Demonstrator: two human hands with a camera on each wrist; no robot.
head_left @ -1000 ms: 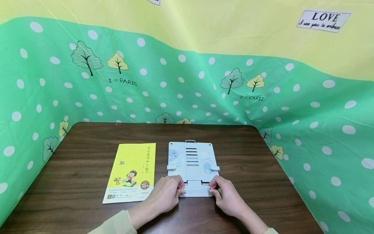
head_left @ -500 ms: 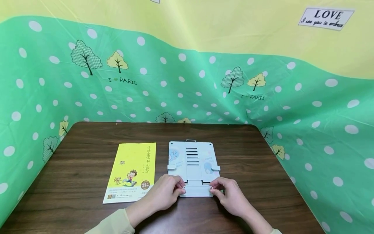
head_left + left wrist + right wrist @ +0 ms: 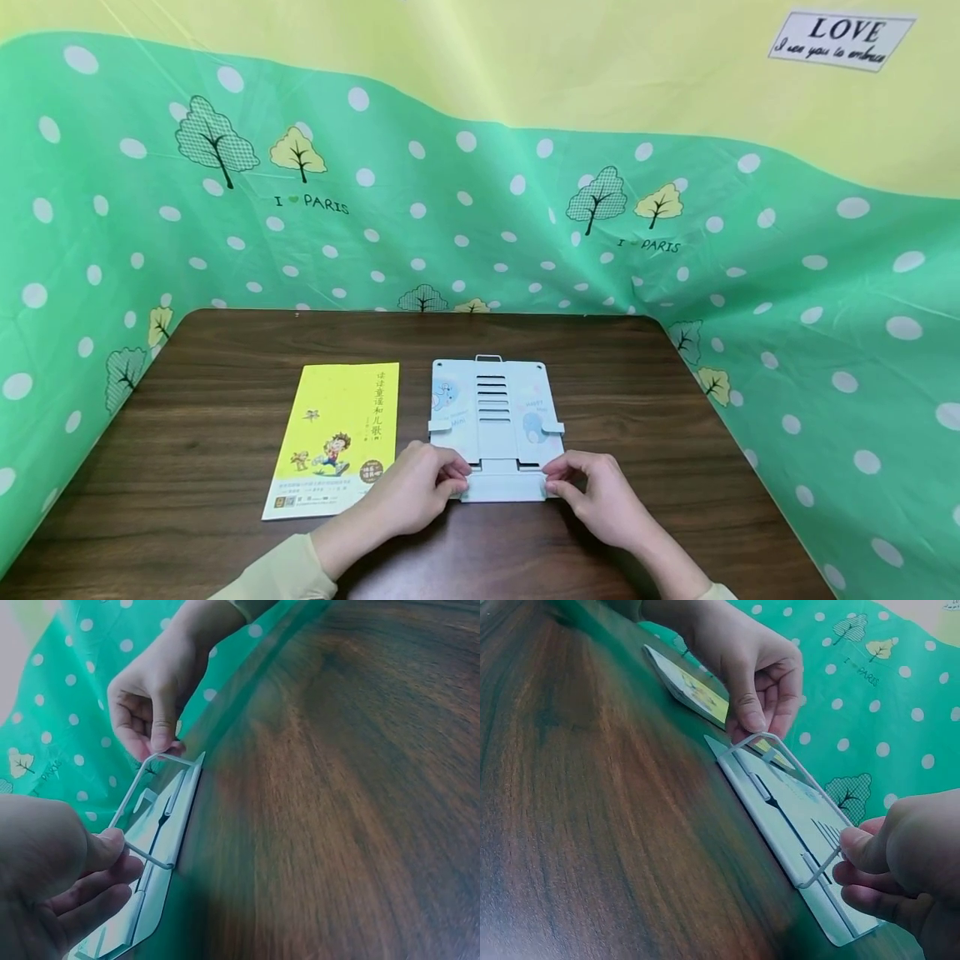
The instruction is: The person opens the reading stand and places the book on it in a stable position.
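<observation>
A light blue folding book stand (image 3: 491, 433) with cartoon prints and a row of slots lies flat on the table. From its near edge rises a white wire frame (image 3: 129, 796), tilted up off the panel in both wrist views. My left hand (image 3: 416, 492) pinches one corner of this wire between thumb and fingers. At the opposite corner my right hand (image 3: 596, 496) pinches it the same way. Two small page clips, a left clip (image 3: 450, 426) and a right clip (image 3: 552, 428), stick out at the stand's sides.
A yellow children's book (image 3: 337, 433) lies left of the stand, its lower right corner close to my left forearm. The dark wooden table (image 3: 247, 342) is backed by a green and yellow printed curtain (image 3: 450, 200).
Both hands have shifted slightly outward, away from each other, still at the wire's corners. The stand and the book stay in place; the head view has tilted a little.
</observation>
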